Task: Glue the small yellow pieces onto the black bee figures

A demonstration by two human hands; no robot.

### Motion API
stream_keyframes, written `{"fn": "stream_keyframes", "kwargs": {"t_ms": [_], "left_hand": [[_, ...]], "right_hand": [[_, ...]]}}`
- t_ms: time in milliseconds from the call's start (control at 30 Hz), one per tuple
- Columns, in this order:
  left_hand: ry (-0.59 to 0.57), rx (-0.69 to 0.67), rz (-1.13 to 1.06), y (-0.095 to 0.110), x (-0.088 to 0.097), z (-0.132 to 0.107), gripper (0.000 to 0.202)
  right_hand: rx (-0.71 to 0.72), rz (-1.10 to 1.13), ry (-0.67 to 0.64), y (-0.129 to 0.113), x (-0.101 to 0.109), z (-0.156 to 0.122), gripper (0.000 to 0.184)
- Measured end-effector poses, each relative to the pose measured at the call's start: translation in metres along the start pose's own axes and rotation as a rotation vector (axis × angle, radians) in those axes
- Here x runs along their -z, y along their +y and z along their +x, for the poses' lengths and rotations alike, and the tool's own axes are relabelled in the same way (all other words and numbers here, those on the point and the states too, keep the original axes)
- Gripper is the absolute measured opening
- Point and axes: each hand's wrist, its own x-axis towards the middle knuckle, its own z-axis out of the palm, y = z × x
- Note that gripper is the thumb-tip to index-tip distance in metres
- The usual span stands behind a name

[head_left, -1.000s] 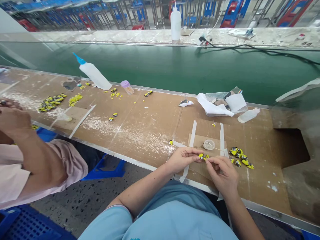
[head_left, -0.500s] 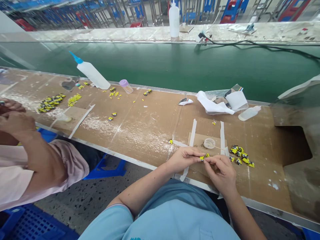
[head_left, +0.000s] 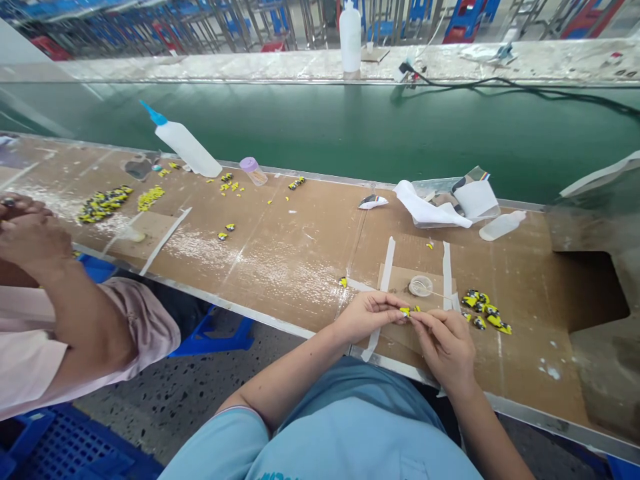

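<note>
My left hand (head_left: 364,316) is closed, pinching a small yellow-and-black piece (head_left: 405,311) between thumb and fingertips. My right hand (head_left: 449,343) comes in from the right with its fingertips pinched together against that same piece; whether they grip a separate part is hidden. Another bit of yellow (head_left: 417,309) shows just behind the right fingertips, and I cannot tell if it is joined on. Right behind the hands, a small clear round cup (head_left: 421,286) with a thin stick leaning out of it rests on a taped cardboard sheet (head_left: 395,280).
To the right lies a pile of yellow-and-black pieces (head_left: 485,308). A small white bottle (head_left: 502,226) and a clear tray with white paper (head_left: 430,205) lie farther back. At left, a co-worker's hands (head_left: 35,230) are near more yellow pieces (head_left: 105,203). A blue-tipped bottle (head_left: 187,148) leans at the back edge.
The view has shifted very slightly. Both hands stay together at the same spot, with the fingertips and the yellow piece turned a little.
</note>
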Motion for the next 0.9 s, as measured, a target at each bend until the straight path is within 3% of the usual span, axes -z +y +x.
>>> {"fn": "stream_keyframes", "kwargs": {"t_ms": [300,633,900], "left_hand": [[0.021,0.032,-0.043,-0.003,-0.0007,0.0009,0.046],[0.022,0.004,-0.072,-0.0048,-0.0001,0.0017,0.039],[0.023,-0.004,-0.073,-0.0038,-0.0035,0.0013,0.045]], "right_hand": [[0.059,-0.022,0.009,-0.0025,-0.0007,-0.0036,0.011],[0.047,-0.058,0.023,-0.0069,-0.0006,-0.0066,0.011],[0.01,-0.056,0.048,-0.0064,-0.0035,-0.0042,0.013]]}}
